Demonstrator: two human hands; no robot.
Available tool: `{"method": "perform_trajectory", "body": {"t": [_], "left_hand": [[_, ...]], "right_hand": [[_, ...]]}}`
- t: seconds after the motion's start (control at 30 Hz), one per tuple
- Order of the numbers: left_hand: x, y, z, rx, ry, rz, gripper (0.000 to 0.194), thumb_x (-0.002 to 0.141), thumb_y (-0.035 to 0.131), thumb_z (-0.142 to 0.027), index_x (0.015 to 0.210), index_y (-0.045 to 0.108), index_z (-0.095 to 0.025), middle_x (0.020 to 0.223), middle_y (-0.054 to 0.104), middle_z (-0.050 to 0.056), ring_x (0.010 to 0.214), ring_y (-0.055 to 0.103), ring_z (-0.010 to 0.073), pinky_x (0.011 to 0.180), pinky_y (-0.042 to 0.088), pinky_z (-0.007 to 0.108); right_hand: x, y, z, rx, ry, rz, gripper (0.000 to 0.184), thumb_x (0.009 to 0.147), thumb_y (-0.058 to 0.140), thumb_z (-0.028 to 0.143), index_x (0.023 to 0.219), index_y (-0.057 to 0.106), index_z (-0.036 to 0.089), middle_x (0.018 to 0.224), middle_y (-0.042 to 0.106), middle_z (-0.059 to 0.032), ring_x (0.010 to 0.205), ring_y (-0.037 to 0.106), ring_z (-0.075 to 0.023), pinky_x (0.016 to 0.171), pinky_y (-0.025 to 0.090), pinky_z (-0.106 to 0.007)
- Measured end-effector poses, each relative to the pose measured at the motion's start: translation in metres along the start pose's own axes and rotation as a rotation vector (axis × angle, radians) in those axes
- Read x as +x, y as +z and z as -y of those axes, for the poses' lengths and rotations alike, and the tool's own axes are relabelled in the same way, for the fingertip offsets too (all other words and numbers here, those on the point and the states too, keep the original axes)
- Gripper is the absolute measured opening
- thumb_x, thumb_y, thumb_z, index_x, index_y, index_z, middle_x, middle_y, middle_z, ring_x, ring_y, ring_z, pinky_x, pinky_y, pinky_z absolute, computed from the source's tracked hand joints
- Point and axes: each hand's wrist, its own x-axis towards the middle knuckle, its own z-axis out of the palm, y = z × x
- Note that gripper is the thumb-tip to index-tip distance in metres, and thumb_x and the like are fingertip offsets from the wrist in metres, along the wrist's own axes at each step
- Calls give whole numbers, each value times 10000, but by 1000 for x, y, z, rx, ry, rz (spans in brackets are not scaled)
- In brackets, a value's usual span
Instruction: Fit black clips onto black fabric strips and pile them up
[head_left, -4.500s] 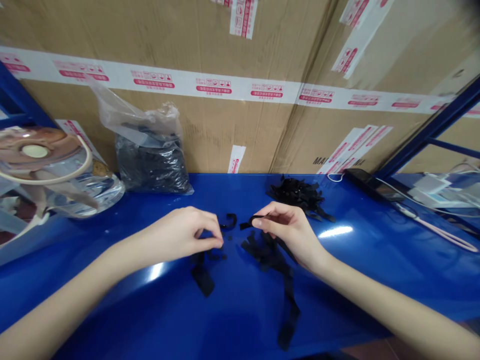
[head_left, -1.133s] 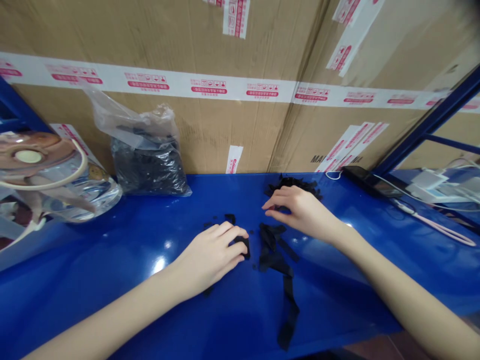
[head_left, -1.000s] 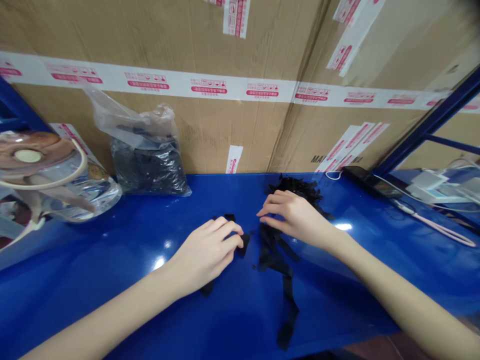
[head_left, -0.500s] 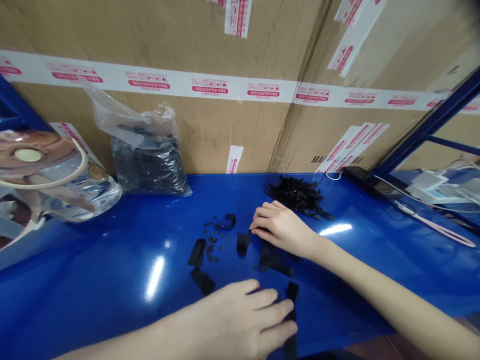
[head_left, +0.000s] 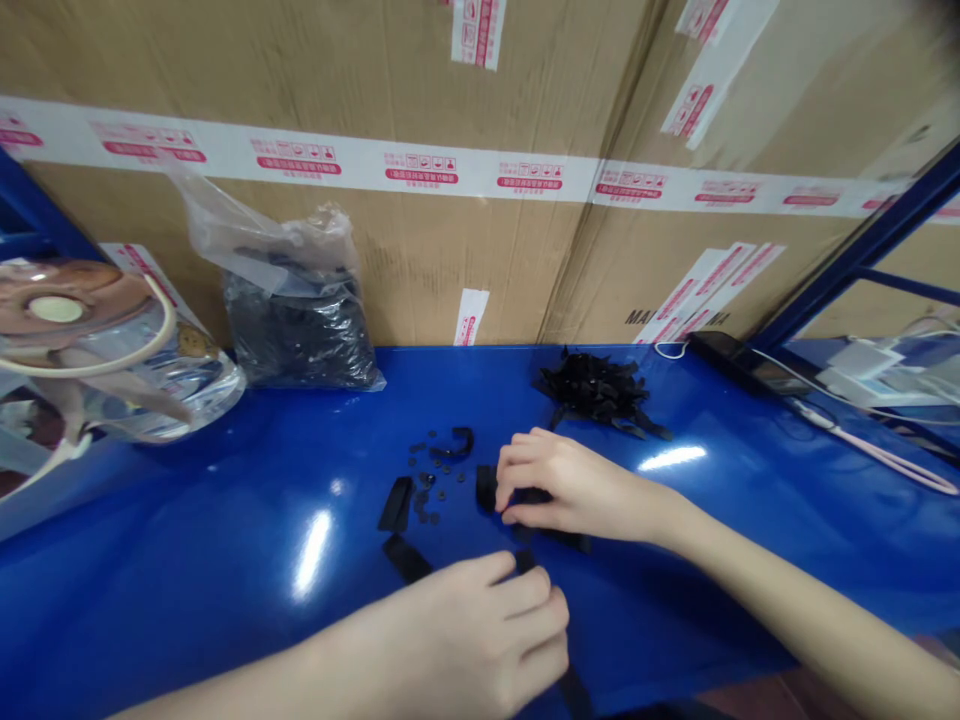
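Observation:
Short black fabric strips [head_left: 396, 503] and several tiny black round pieces [head_left: 429, 494] lie scattered on the blue table [head_left: 187, 520]. My right hand [head_left: 559, 487] rests on the strips at the table's middle, its fingers curled and pinching one black strip. My left hand [head_left: 480, 640] is near the front edge, palm down, fingers bent over a long black strip whose end shows below it. A heap of black strips [head_left: 596, 390] lies behind my right hand.
A clear plastic bag of black pieces [head_left: 296, 320] leans against taped cardboard boxes [head_left: 450, 200] at the back. A shiny bag with a cream hoop [head_left: 90, 340] sits far left. A phone [head_left: 739, 365], chargers and cables lie at the right.
My left hand has left the middle strips and pulled back to the front edge over the long strip. My right hand came back from the rear heap and closed on a strip.

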Motion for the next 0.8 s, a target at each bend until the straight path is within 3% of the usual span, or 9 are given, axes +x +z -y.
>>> {"method": "perform_trajectory", "body": {"t": [0.1, 0.17, 0.27, 0.33, 0.4, 0.47, 0.57, 0.67, 0.8], "left_hand": [[0, -1, 4, -89, -49, -43, 223, 943, 442, -82, 896, 653, -136, 1027, 703, 63, 980, 619, 190, 885, 481, 317], [0, -4, 9, -279, -165, -61, 169, 925, 484, -87, 890, 638, -146, 948, 706, 51, 943, 628, 182, 894, 478, 312], [0, -8, 20, -689, -555, -155, 79, 878, 569, -109, 876, 600, -182, 822, 681, -3, 794, 645, 141, 755, 502, 250], [0, -8, 28, -966, -854, -278, 94, 847, 601, -123, 853, 539, -194, 743, 643, -40, 676, 642, 115, 669, 500, 226], [-1, -7, 36, -1183, -1033, -391, 125, 831, 614, -161, 813, 494, -192, 706, 606, -59, 595, 624, 98, 619, 490, 216], [-3, -6, 43, -1258, -1092, -438, 87, 831, 606, -199, 787, 536, -174, 721, 610, -41, 598, 618, 97, 610, 478, 215], [-5, -7, 48, -1204, -1116, -410, 127, 845, 588, -242, 895, 663, -153, 761, 649, 4, 645, 624, 120, 614, 474, 226], [-4, -9, 47, -1139, -1094, -428, 212, 847, 571, -225, 1005, 693, -156, 1023, 673, 70, 681, 642, 123, 664, 516, 253], [-3, -10, 43, -1056, -1035, -436, 268, 849, 541, -170, 1064, 701, -174, 1307, 571, 108, 735, 670, 129, 751, 551, 282]], "right_hand": [[-1, -4, -4, 151, 104, -207, 40, 893, 598, 187, 881, 636, 182, 841, 654, 0, 780, 568, -129, 768, 422, -268], [-2, -7, -9, 267, 186, -358, 29, 883, 604, 198, 870, 621, 180, 823, 640, 6, 750, 574, -120, 710, 438, -241], [-2, -9, -14, 426, 260, -507, 94, 834, 672, 261, 829, 624, 181, 785, 627, 15, 713, 567, -114, 671, 445, -233], [-1, -8, -14, 513, 288, -545, 132, 798, 710, 286, 789, 635, 178, 760, 633, 15, 701, 567, -112, 660, 446, -233], [1, -7, -12, 589, 306, -552, 145, 776, 729, 291, 750, 645, 175, 740, 642, 12, 700, 578, -111, 662, 451, -235], [3, -5, -8, 690, 319, -563, 144, 745, 755, 278, 749, 653, 176, 753, 657, 9, 706, 594, -110, 667, 461, -237], [5, 0, -4, 839, 363, -576, 173, 688, 797, 262, 764, 666, 177, 754, 664, 13, 659, 588, -98, 616, 457, -228], [6, 6, -1, 877, 390, -558, 160, 682, 802, 270, 727, 683, 172, 686, 646, 25, 578, 540, -77, 551, 421, -215], [7, 10, 4, 866, 378, -564, 116, 716, 771, 270, 759, 719, 176, 760, 683, 1, 661, 583, -103, 583, 434, -227]]}}
